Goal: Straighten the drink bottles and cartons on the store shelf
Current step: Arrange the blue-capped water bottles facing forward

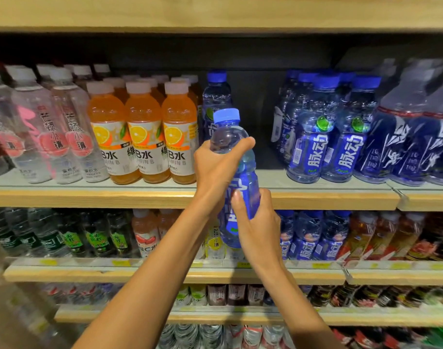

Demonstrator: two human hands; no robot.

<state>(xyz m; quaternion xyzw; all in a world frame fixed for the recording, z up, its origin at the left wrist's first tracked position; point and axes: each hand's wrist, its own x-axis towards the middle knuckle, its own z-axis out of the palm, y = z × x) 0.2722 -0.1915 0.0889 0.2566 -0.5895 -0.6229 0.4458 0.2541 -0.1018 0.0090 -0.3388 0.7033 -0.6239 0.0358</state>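
Blue bottle (pixel 245 176) is tilted in front of the shelf (pixel 89 197) front edge, before the gap beside the orange bottles (pixel 143 137). Left hand (pixel 219 167) grips its shoulder, right hand (pixel 256 222) its lower body, probably to set it upright there.

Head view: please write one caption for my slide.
Left hand and right hand hold a blue drink bottle before a gap on the shelf.
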